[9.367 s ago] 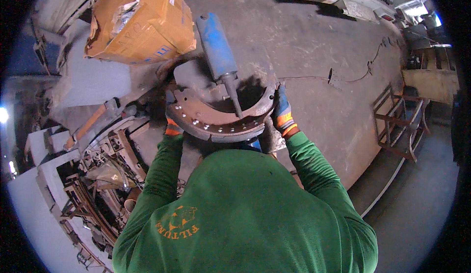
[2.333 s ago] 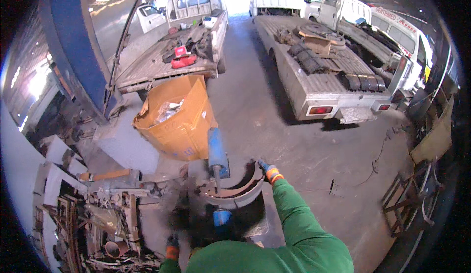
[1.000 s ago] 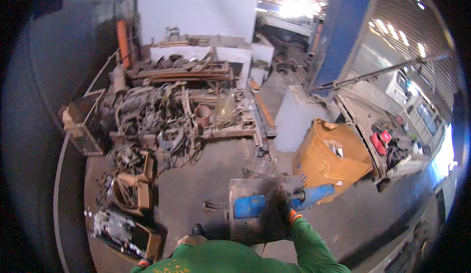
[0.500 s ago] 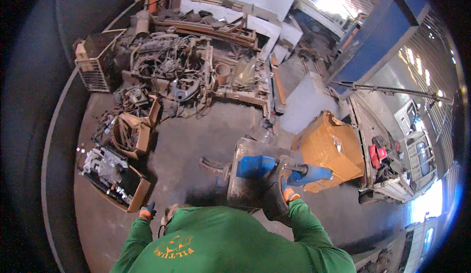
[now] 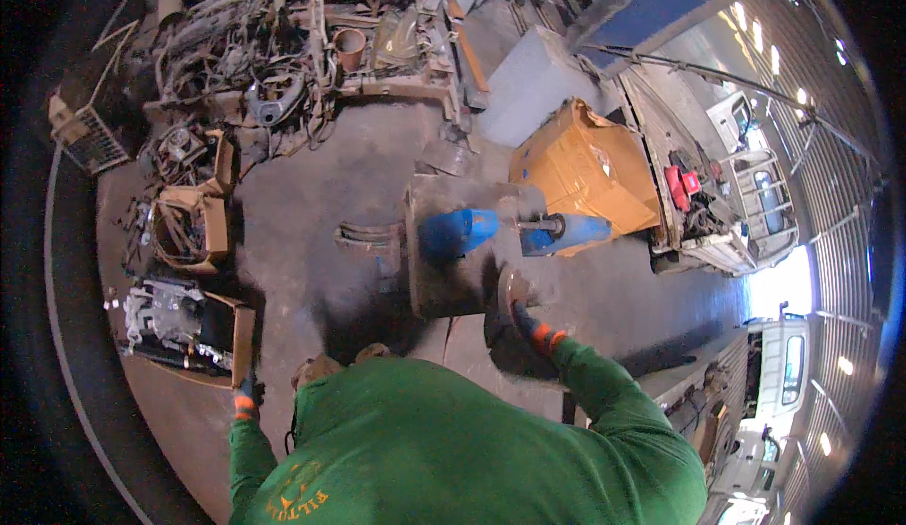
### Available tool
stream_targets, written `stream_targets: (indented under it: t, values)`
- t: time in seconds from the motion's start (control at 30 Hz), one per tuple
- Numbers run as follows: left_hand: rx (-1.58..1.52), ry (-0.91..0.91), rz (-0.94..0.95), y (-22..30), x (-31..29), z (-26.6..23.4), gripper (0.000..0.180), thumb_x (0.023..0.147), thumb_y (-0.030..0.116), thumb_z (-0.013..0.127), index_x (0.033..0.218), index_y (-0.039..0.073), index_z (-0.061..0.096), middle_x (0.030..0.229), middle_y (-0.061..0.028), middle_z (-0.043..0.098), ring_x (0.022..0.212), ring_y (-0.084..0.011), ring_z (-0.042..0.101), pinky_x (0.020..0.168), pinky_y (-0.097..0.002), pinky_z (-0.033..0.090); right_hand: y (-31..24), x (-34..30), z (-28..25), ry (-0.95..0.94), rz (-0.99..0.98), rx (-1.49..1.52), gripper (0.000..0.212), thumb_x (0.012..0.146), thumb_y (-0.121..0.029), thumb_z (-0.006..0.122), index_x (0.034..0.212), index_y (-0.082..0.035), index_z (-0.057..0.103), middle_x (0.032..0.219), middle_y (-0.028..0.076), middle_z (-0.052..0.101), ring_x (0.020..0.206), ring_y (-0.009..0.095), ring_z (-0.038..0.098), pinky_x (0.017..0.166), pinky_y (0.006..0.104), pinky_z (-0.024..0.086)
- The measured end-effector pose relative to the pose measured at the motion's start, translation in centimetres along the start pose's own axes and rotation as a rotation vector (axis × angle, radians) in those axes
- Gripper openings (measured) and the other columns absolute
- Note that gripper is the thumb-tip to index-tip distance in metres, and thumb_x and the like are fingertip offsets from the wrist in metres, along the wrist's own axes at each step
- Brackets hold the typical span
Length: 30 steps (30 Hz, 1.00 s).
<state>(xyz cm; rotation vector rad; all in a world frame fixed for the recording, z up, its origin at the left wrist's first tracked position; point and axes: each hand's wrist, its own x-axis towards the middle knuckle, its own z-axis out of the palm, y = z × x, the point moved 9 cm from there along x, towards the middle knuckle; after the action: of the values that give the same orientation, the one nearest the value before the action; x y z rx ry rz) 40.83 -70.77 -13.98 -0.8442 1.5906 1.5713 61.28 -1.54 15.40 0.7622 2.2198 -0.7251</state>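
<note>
While the left hand point(image 5: 245, 395) hangs aside, the right hand point(image 5: 530, 323) extends.

Around the workshop, left to right

On the far left lies a tangled heap of grey-brown metal parts point(image 5: 236, 53), with a reddish-brown round pot point(image 5: 349, 48) at its right side. Nearer, by the left edge, stands a pale wire-mesh crate point(image 5: 97, 140). A long orange-brown bar point(image 5: 469, 48) lies left of a pale grey rectangular block point(image 5: 528, 81). Nearer and right of the block stands a large open tan cardboard box point(image 5: 557, 166), beside a white-cabbed flatbed truck point(image 5: 661, 114) carrying a bright red object point(image 5: 675, 187)
</note>
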Motion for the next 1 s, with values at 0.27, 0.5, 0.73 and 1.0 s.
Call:
stream_targets:
  t: [0.27,0.5,0.73,1.0]
  values:
    - [1.278,-0.212,0.673,4.3,4.7,5.5,0.058,0.075,0.027,0.064,0.126,0.007,0.047,0.095,-0.0169,0.064,0.072,-0.0311,0.062,0.059,-0.0424,0.049,3.7,-13.3,18.1,0.126,0.203,0.506,0.033,0.083,-0.023,0.054,0.109,-0.003,0.060,0.106,0.015,0.061,0.094,0.030,0.059,0.086,0.0365,0.045]
    - [1.469,-0.521,0.576,11.7,10.2,29.5,0.058,0.075,0.026,0.063,0.127,0.006,0.047,0.098,-0.0194,0.063,0.077,-0.0340,0.062,0.066,-0.0453,0.048,3.7,-23.4,37.7,0.281,0.587,0.965,0.034,0.083,-0.023,0.054,0.109,-0.003,0.059,0.106,0.016,0.061,0.095,0.030,0.059,0.086,0.0366,0.045]
    - [2.029,-0.942,0.816,4.7,6.2,43.5,0.059,0.075,0.026,0.063,0.127,0.005,0.047,0.101,-0.0220,0.062,0.082,-0.0370,0.062,0.072,-0.0482,0.048,-0.5,-32.8,54.3,0.394,0.905,1.393,0.034,0.084,-0.024,0.054,0.110,-0.003,0.059,0.106,0.016,0.061,0.095,0.031,0.059,0.086,0.0367,0.045]
    - [2.335,-1.330,0.934,-15.1,-6.2,61.5,0.049,0.079,0.031,0.059,0.118,0.003,0.051,0.096,-0.0194,0.062,0.080,-0.0331,0.060,0.072,-0.0455,0.047,2.2,-34.4,63.7,0.556,1.012,1.800,0.034,0.084,-0.024,0.053,0.110,-0.002,0.059,0.106,0.017,0.061,0.096,0.031,0.059,0.086,0.0367,0.045]
